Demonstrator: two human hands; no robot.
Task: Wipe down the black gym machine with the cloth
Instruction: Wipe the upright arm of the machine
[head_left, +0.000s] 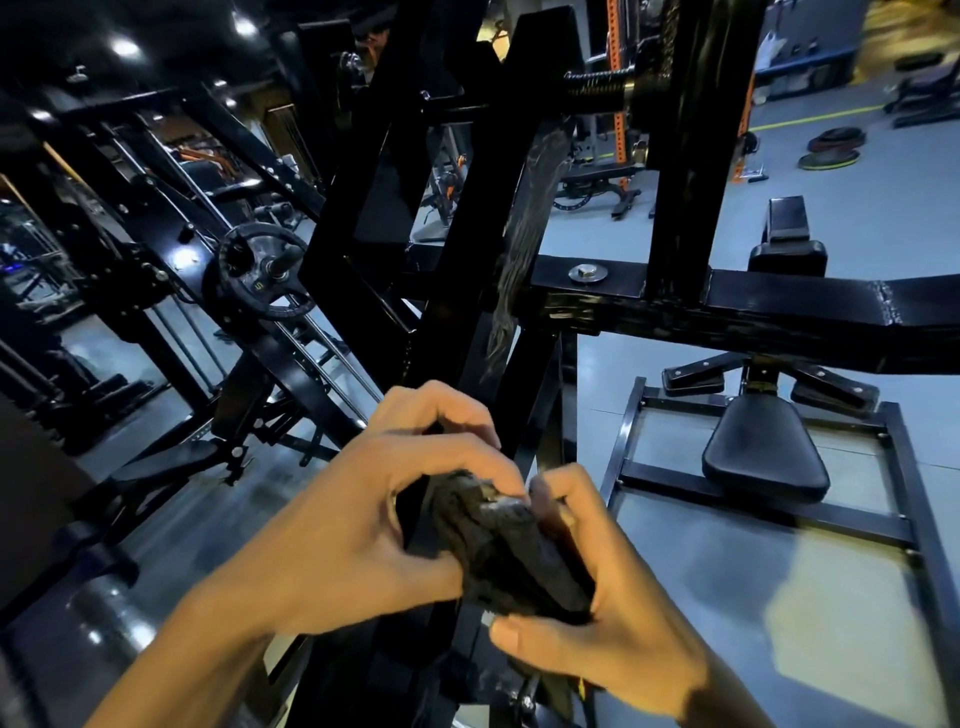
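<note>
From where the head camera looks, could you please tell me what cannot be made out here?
- Cloth: bunched between the left hand and right hand; its full extent is hidden by the fingers.
- Machine: its top and base are cut off by the frame edges.
- Streaked patch on the slanted bar: blurred, so whether it is wet or dusty is unclear.
- Plates on the floor: too small and blurred to read.

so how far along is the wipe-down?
Done: streaky smears on the machine's upright and crossbar suggest a pass there. In hand: left hand and right hand both grip the bunched dark cloth, off the frame. Left: seat pad and base show no wipe marks.
</note>
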